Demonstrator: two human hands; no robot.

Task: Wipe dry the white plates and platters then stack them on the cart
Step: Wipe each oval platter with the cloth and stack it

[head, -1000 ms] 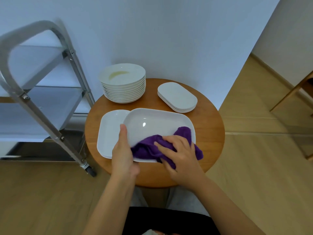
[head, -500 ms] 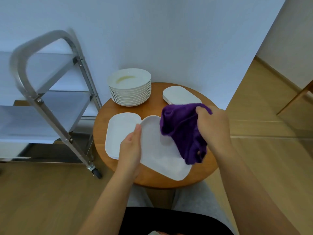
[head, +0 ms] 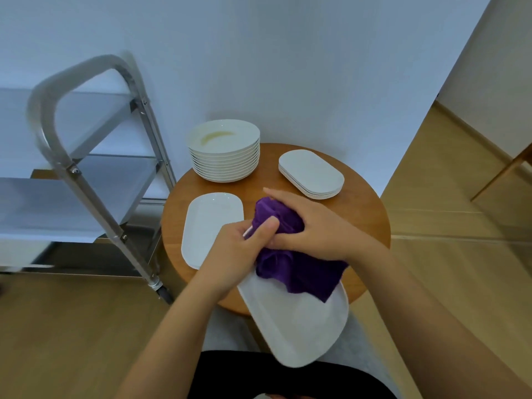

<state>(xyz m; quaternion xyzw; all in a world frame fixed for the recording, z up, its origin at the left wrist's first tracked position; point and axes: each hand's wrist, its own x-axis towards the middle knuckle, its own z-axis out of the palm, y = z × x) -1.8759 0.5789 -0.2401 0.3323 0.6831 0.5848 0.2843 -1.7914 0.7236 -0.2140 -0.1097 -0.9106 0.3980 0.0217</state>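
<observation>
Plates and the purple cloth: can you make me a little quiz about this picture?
1. True or false: the right hand holds the cloth.
2. What does the left hand grip? A) platter B) cart C) bowl
3. Fill in: the round plates stand in a ___ on the table.

Key: 1 true; 2 A; 3 stack.
</observation>
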